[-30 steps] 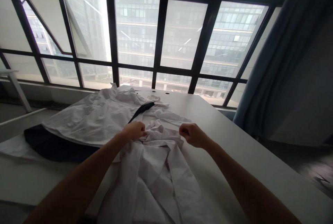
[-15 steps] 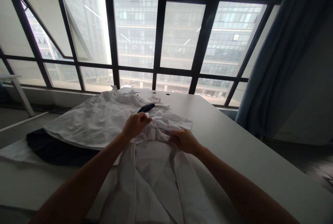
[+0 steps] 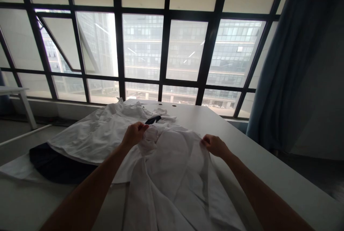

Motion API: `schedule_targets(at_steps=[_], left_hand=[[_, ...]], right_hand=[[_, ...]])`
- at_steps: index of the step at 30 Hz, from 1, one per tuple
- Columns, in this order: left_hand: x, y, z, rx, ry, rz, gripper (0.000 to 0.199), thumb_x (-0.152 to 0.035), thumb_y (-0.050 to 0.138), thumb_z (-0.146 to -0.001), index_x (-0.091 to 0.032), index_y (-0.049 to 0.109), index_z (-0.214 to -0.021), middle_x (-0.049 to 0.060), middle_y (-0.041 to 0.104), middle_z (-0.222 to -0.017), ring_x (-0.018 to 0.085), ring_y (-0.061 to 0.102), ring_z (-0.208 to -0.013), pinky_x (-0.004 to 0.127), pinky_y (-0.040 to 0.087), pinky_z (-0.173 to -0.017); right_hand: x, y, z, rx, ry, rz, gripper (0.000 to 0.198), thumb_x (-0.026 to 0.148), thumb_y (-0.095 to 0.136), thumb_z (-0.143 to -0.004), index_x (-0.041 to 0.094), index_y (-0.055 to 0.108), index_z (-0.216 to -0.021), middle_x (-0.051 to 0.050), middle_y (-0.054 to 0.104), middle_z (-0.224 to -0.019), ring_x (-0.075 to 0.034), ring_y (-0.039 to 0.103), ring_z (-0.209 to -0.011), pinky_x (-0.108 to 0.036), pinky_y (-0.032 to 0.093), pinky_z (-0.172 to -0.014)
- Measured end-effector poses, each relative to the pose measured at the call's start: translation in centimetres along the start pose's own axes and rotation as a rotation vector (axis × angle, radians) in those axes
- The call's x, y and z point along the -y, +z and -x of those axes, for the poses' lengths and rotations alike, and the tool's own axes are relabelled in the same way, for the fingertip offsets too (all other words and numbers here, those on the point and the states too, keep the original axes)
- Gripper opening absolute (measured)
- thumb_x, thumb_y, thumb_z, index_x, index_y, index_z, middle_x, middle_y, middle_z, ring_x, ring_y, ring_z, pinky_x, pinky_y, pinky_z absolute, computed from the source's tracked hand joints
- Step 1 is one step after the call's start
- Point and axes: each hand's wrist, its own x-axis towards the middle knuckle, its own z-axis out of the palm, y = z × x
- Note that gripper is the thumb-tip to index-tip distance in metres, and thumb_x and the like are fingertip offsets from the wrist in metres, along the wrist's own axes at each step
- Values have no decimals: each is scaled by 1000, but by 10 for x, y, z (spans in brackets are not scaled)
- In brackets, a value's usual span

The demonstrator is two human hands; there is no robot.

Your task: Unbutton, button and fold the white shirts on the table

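Note:
A white garment, which looks like a shirt (image 3: 174, 166), stretches between my two hands, its lower part hanging toward me over the table's near side. My left hand (image 3: 134, 133) pinches it near the bunched upper part. Well to the right, my right hand (image 3: 215, 145) grips the garment's other edge between thumb and fingers. Beyond my left hand shows a small dark piece of cloth (image 3: 153, 119). More white clothing (image 3: 99, 130) lies wrinkled on the left, over a dark navy cloth (image 3: 59, 164).
Everything lies on a white table (image 3: 268, 173) with small round holes at its far end. A large black-framed window (image 3: 142, 44) stands behind it, one pane tilted open. A blue curtain (image 3: 276, 80) hangs at right; another white table (image 3: 16, 90) stands at far left.
My right hand has moved right and away from my left, spreading the shirt's upper part wider. My left hand has shifted slightly left. The camera view has tilted up a little.

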Motion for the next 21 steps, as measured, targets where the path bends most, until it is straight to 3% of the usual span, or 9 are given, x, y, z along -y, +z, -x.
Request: schedule_targets(at_steps=[2, 5, 8, 11, 14, 16, 18, 21], left_hand=[[-2, 3, 2, 14, -13, -15, 37, -50, 53, -83, -17, 63, -70, 1, 62, -60, 16, 58, -62, 24, 39, -61], [-4, 7, 6, 24, -22, -38, 34, -47, 52, -84, -17, 61, -69, 2, 63, -63, 17, 59, -65, 24, 38, -61], [-5, 9, 8, 37, 2, -25, 32, -45, 48, -88, -18, 60, -73, 2, 64, -65, 17, 60, -65, 24, 39, -61], [-4, 11, 9, 60, 24, -50, 29, -43, 46, -91, -20, 58, -78, 2, 65, -67, 18, 61, -66, 24, 40, -62], [1, 12, 8, 68, 37, -135, 23, -37, 44, -93, -21, 56, -81, 3, 66, -71, 19, 63, -70, 24, 40, -63], [7, 12, 6, 69, 33, -197, 21, -34, 44, -94, -21, 56, -83, 5, 68, -76, 19, 64, -73, 25, 40, -64], [12, 11, 5, 72, 4, -250, 19, -32, 44, -94, -21, 57, -84, 6, 69, -79, 20, 65, -76, 25, 39, -65], [15, 10, 5, 112, -39, -294, 23, -36, 46, -94, -20, 59, -83, 7, 70, -80, 22, 66, -78, 25, 38, -63]], right_hand=[[17, 6, 9, -16, -100, 70, 31, 22, 63, -79, 17, 67, -109, -11, 69, -103, -21, 64, -84, -31, 49, -71], [57, 12, 28, 67, -417, 61, 65, 11, 65, -73, 29, 56, -134, -9, 58, -132, -24, 62, -104, -32, 51, -80], [93, 15, 45, 264, -649, -7, 65, 4, 57, -71, 36, 63, -127, -4, 58, -132, -21, 64, -100, -29, 50, -80], [108, 9, 49, 359, -688, -190, 53, 5, 53, -72, 29, 72, -116, -5, 66, -118, -19, 66, -94, -27, 50, -80], [91, -3, 37, 375, -611, -415, 40, 11, 49, -78, 22, 75, -106, -7, 72, -96, -18, 66, -83, -28, 51, -74], [63, -11, 24, 309, -469, -528, 32, 18, 50, -77, 18, 76, -94, -5, 71, -79, -17, 63, -70, -28, 51, -66], [25, -16, 10, 120, -209, -606, 25, 24, 50, -73, 14, 72, -80, -4, 64, -61, -16, 57, -55, -28, 48, -54], [-37, -16, -4, -298, 295, -591, 26, 31, 45, -77, 14, 64, -71, -3, 54, -49, -16, 50, -45, -29, 43, -44]])
